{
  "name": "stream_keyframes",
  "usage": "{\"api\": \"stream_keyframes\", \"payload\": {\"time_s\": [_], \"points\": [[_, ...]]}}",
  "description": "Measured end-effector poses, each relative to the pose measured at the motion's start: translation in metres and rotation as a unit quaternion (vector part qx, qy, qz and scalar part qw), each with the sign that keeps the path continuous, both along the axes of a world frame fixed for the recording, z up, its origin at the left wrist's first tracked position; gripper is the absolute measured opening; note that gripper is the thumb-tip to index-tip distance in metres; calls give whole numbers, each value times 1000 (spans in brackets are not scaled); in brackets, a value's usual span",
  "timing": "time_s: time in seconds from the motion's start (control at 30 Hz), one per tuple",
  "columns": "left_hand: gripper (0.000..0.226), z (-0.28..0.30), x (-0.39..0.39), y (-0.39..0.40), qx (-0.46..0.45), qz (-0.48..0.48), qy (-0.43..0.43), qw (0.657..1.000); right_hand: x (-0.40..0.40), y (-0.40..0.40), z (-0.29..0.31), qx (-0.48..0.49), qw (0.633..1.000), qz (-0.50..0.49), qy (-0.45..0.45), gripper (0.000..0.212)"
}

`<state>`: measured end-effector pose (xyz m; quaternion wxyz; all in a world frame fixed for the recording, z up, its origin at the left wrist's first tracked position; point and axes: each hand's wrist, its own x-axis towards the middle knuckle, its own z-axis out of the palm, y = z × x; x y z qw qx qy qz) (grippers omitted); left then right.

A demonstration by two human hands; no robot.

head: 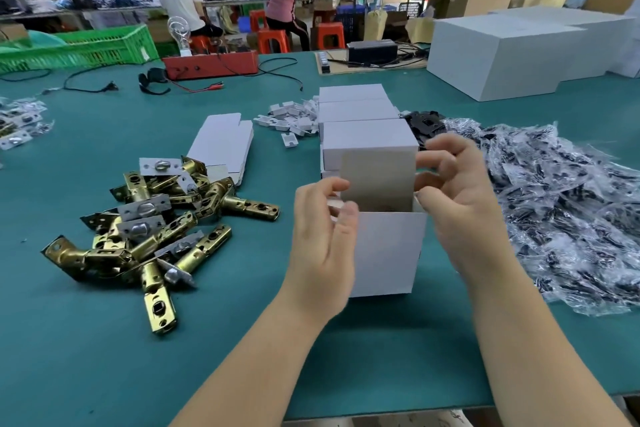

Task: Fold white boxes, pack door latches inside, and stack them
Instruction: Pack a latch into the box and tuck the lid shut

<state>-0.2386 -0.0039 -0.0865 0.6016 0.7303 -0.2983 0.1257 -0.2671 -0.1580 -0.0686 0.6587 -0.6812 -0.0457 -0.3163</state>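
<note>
Fingers (437, 160) of the right hand (460, 198) are curled at the right top edge of the small upright white cardboard box (384, 253), where a side flap appears to be pinched, though blur keeps the contact from being read surely. The left hand (322, 236) is held at the box's left top corner with its fingers bent and loosely spread; a small white flap is seen under them, and whether it is gripped cannot be told. The box is stood on the teal table mat (104, 357) at the centre of the view, its greyish lid flap (379, 180) raised upright at the back.

At 12 o'clock from the box, just behind it, a row of closed white boxes (360, 114) is lined up (three tops are visible). At 11 o'clock a flat unfolded white box blank (223, 142) is laid on the mat, and further toward 12 o'clock a scatter of small white plastic pieces (294, 118) is seen. At 9 o'clock a heap of brass-coloured door latches with silver faceplates (156, 229) is piled. At 3 o'clock a mound of clear plastic bags holding dark parts (561, 211) is spread, with black metal plates (427, 123) at 1 o'clock. Large white cartons (498, 55) are set at 2 o'clock, a red electrical box (211, 64) at 11 o'clock, and a green plastic crate (79, 45) at 10 o'clock.
</note>
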Motion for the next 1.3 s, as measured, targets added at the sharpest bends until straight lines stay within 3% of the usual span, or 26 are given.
{"api": "stream_keyframes", "payload": {"time_s": [0.1, 0.17, 0.27, 0.4, 0.53, 0.6, 0.67, 0.8, 0.9, 1.03, 1.17, 1.3], "points": [[56, -2, -1, 0, 88, 2, -12, 996, -4, 0, 2, -83, 996, -19, -26, 56], [75, -3, 3, 5, 193, 34, -47, 979, -6, 2, 2, -155, 987, -29, -16, 52], [78, 0, 1, 10, 274, 72, -127, 951, -14, 3, 0, -186, 982, -33, 9, 52], [67, 4, -7, 10, 205, 129, -194, 951, -26, 5, -7, -158, 987, -29, 1, 48], [36, 4, -6, 8, 95, 120, -70, 986, -27, 10, -10, -139, 990, -21, -17, 41], [34, 1, -6, 7, 65, 99, -57, 991, -28, 12, -10, -170, 985, -28, -23, 33], [31, -1, -5, 7, 63, 87, -64, 992, -28, 15, -11, -223, 973, -58, -30, 40], [31, -3, -1, 4, 54, 69, -60, 994, -26, 23, -10, -290, 947, -132, -28, 47], [53, -4, -1, 5, 53, 23, -35, 998, -26, 22, -10, -354, 922, -150, -34, 52], [50, -7, 0, 5, 50, -6, -68, 996, -26, 20, -8, -325, 935, -141, -10, 58], [53, -7, 5, 3, 66, 40, -134, 988, -25, 18, -10, -315, 940, -129, 26, 56], [48, -10, 8, 3, 55, 45, -122, 990, -26, 20, -12, -269, 955, -109, 63, 36]]}}
